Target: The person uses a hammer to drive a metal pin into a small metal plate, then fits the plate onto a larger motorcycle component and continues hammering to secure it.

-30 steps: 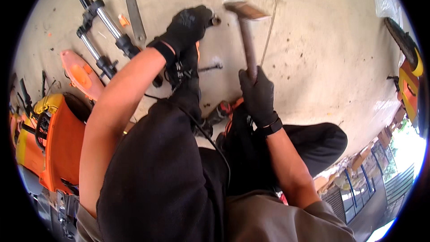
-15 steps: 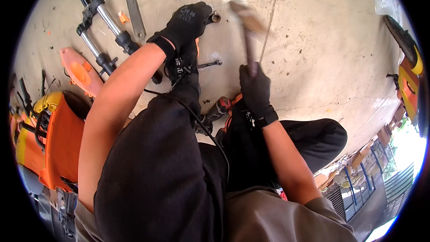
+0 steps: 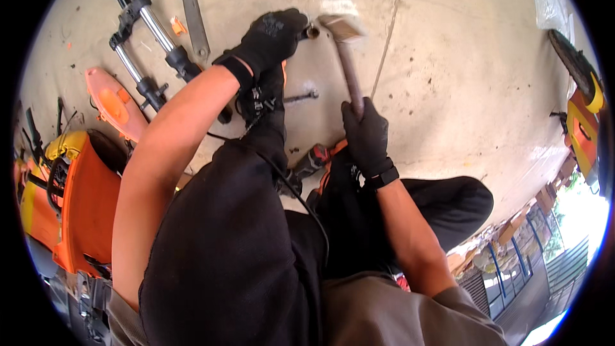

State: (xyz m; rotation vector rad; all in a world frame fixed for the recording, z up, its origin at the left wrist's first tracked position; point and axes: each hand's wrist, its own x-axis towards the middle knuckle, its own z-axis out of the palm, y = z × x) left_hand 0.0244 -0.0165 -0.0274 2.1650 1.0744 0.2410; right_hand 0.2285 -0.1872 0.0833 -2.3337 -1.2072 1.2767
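Note:
My left hand [image 3: 272, 37], in a black glove, grips a small metal part [image 3: 312, 31] pressed to the concrete floor [image 3: 461, 77]. My right hand [image 3: 366, 133], also gloved, is closed round the handle of a hammer [image 3: 346, 51]. The hammer's head is blurred and sits right beside the metal part. A long bolt [image 3: 301, 97] lies on the floor between my hands. My knee in black trousers fills the lower middle of the view.
A front fork with chromed tubes [image 3: 150, 51] and a long spanner [image 3: 192, 6] lie on the floor at upper left. An orange body panel [image 3: 118, 106] and orange bodywork [image 3: 77, 211] lie at left. A power tool [image 3: 311, 161] rests near my knee. A vehicle [image 3: 586, 109] stands at right.
The hammer has swung down and to the left, its head now against the metal part in my left hand. My left hand has stayed in place.

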